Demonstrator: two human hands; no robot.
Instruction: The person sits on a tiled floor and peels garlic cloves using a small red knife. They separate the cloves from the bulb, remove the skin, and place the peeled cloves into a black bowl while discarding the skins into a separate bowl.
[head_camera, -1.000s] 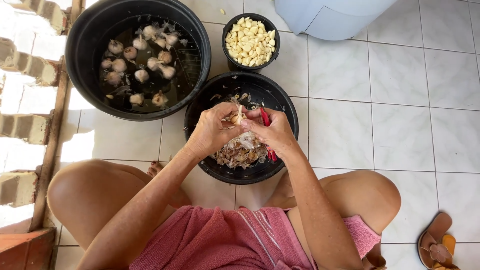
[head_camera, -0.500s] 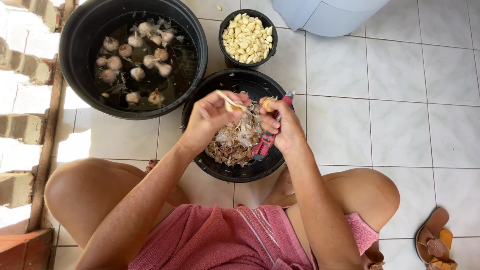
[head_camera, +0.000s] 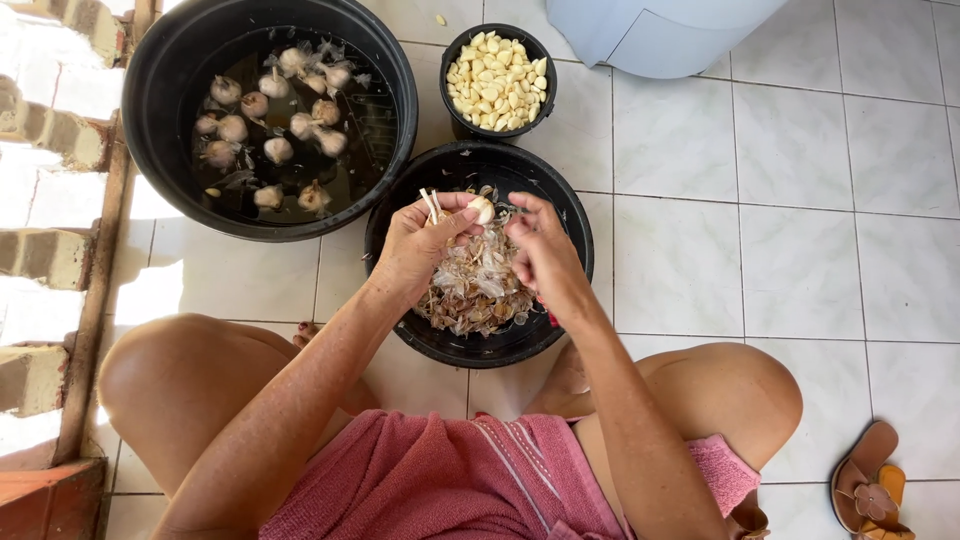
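White tiled floor (head_camera: 790, 150) under everything, brick step edge at far left, pale blue container (head_camera: 660, 30) at top. I see the person seated low w/ knees apart, pink cloth (head_camera: 440, 480) over the lap.

Left hand (head_camera: 420, 245) is over the black basin of skins (head_camera: 555, 330), grip pinching a peeled garlic clove (head_camera: 482, 210) btwn thumb and fingertips, w/ a bit of dry stalk (head_camera: 432, 205) sticking up from the same hand. Right hand (head_camera: 545, 260) is just beside it, fingers curled in toward the clove; can't tell whether they touch it or hold anything. Papery skins (head_camera: 475, 290) piled in that basin below both hands.

Large black tub (head_camera: 160, 70) upper left holds whole garlic bulbs (head_camera: 278, 150) in dark water. Small black bowl (head_camera: 450, 110) above the basin is full of peeled cloves (head_camera: 498, 85). One loose clove on the tile near the top. Tan sandal (head_camera: 870, 485) at lower right.
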